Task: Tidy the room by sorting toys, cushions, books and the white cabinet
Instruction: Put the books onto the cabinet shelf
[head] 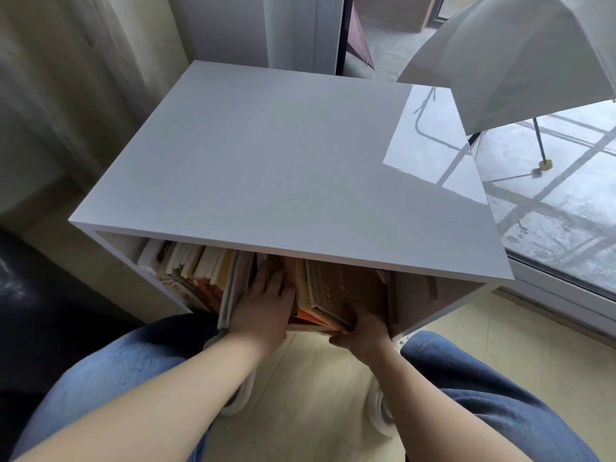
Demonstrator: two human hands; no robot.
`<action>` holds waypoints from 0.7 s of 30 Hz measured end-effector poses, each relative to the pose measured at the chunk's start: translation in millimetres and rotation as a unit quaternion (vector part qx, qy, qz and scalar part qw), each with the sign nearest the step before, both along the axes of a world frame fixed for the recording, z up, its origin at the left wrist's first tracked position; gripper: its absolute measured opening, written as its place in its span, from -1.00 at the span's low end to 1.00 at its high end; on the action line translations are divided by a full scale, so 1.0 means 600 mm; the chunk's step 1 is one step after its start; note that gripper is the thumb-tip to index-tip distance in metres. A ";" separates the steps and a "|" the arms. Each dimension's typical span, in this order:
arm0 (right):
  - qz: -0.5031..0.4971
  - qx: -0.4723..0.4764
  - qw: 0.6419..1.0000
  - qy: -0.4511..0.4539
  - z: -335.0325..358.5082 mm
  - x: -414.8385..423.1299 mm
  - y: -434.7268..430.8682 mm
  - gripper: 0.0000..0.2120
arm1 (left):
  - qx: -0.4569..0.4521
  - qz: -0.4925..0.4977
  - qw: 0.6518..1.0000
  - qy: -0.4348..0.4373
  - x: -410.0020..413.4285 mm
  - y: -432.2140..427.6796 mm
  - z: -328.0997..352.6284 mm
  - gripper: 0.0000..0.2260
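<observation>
You are crouched in front of the white cabinet (266, 155), a knee in jeans (500, 378) on either side, and its open shelf faces you, packed with books. Your left hand (263, 305) reaches into the gap at the middle of the shelf with its fingers straight, lying flat against the thin upright books (193, 271) that fill the left half. I judge it is there as a bookend, to stop that row toppling into the gap while you deal with the rest.

Your right hand (363, 328) has its fingers curled round the near lower edge of the brown book (353, 288), with the thumb tucked under, so this is a closed pinch on the book and not a loose touch. That book sits in the right half of the shelf, tilted to the left, lying over an orange book (310, 315) and a few others whose near edges stick out past the shelf front. Holding it low at the corner makes sense: from there you could swing the leaning bundle upright and slide it back level with the row. The risk is the thin ones under it slipping out onto the floor (316, 395).

The cabinet's glossy top mirrors the window beside it; a curtain (66, 78) hangs to the left and a white umbrella (516, 55) stands at the upper right
</observation>
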State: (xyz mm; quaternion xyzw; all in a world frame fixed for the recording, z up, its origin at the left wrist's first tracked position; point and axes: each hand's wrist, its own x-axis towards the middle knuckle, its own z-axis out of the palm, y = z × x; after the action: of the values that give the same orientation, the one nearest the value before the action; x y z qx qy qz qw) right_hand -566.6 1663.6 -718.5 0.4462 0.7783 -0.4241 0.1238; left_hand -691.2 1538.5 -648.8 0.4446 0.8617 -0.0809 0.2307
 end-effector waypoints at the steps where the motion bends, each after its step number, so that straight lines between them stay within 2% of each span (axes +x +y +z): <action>1: 0.011 -0.003 1.000 -0.007 -0.001 0.001 0.003 -0.23 | 0.012 -0.004 1.000 0.014 -0.005 0.002 -0.003 -0.35; 8: 0.070 0.098 0.992 -0.046 -0.013 0.023 0.014 -0.52 | 0.107 0.041 0.993 0.020 -0.029 0.011 -0.032 -0.54; 10: 0.030 0.098 0.992 -0.067 -0.018 0.028 0.010 -0.63 | 0.113 0.044 0.992 0.025 -0.030 0.013 -0.035 -0.47; 12: -0.102 0.031 0.991 -0.080 -0.022 0.032 0.004 -0.74 | 0.108 0.053 0.993 -0.010 -0.030 0.014 -0.029 -0.25; 13: -0.213 -0.052 0.974 -0.059 -0.021 0.033 0.001 -0.77 | 0.106 0.054 0.992 -0.030 -0.027 0.013 -0.022 -0.15; 14: -0.324 -0.161 0.932 -0.014 -0.019 0.031 -0.001 -0.80 | 0.104 0.049 0.993 -0.039 -0.025 0.013 -0.016 -0.08; 16: -0.496 -0.322 0.803 0.083 -0.016 0.024 -0.001 -0.77 | 0.105 0.020 0.994 -0.031 -0.020 0.014 -0.013 -0.09; 17: -0.535 -0.343 0.764 0.111 -0.021 0.021 -0.001 -0.72 | 0.106 0.000 0.994 -0.016 -0.019 0.015 -0.018 -0.15; 18: -0.545 -0.339 0.757 0.126 -0.020 0.014 -0.003 -0.68 | 0.106 -0.014 0.994 -0.004 -0.019 0.015 -0.023 -0.22; 21: -0.520 -0.290 0.788 0.158 -0.018 -0.007 -0.009 -0.66 | 0.134 0.016 0.991 -0.019 -0.021 0.016 -0.028 -0.50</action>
State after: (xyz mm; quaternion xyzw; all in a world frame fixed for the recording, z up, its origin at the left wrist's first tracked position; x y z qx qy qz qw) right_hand -570.8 1658.5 -729.4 0.6531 0.2776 -0.6948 -0.1170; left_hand -703.7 1548.2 -665.5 0.4593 0.8672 0.0469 0.1864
